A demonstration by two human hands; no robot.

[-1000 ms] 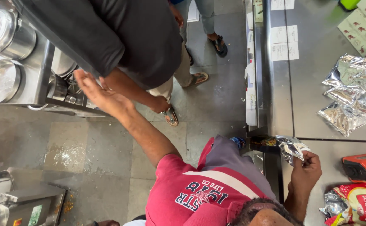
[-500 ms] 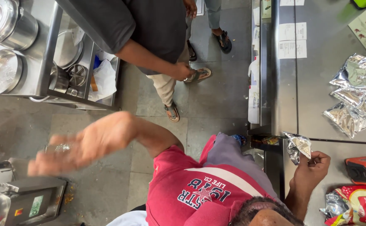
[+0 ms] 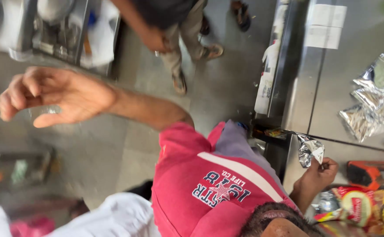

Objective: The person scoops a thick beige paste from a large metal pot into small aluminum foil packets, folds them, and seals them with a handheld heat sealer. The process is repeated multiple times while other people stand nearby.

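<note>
Foil packet (image 3: 310,150): small, crumpled, silver, at lower right of the frame, above the edge of the steel tabletop (image 3: 332,105). One corner is pinched in the fingers (image 3: 322,166) of one hand (image 3: 319,174), which are curled closed on it; by the way the arms leave the body this reads as the person's left hand. The other hand (image 3: 56,96), at upper left of the frame, hangs over the floor (image 3: 113,149) with arm outstretched, fingers loosely spread and slightly curled, holding nothing visible; motion blur here. More foil packets (image 3: 376,105) lie on the tabletop at right. Below the holding hand: an orange tool (image 3: 369,172) and a red printed pouch (image 3: 358,206). A second person's legs (image 3: 181,57) stand at top centre.
</note>
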